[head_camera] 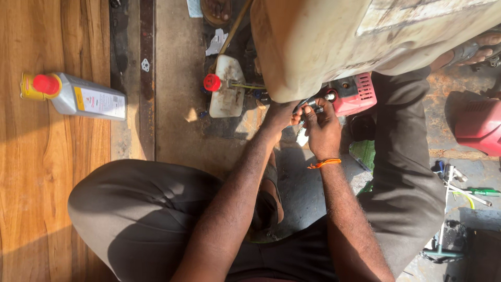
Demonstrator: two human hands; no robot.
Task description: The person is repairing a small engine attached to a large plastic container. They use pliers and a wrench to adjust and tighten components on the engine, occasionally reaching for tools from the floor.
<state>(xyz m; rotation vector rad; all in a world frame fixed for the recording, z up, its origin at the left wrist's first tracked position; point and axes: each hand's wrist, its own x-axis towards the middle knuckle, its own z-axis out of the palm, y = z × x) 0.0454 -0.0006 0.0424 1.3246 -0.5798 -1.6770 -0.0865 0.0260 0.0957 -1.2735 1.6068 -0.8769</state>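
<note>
A big, dirty cream-coloured tank (334, 42) fills the top of the view, its upper part cut off by the frame edge and its lower edge covering whatever sits beneath it. Below it the person's grey-trousered knees (141, 209) spread to either side. Under the tank's rim a red engine housing (355, 93) pokes out, only partly seen. To its left lies a small white fuel tank (227, 89) with a red cap (212, 82), resting on the stained concrete floor (177, 125). On the wood-patterned board (47, 172) at far left a grey oil bottle (78, 95) lies on its side.

The left hand (279, 116) reaches under the tank's edge; its fingers are hidden, so I cannot tell what it grips. The right hand (323, 128), with an orange thread at the wrist, is closed around a slim dark metal tool (312, 103) whose tip meets the engine just beside the red housing. At lower right, screwdrivers (482, 192) lie blurred.
</note>
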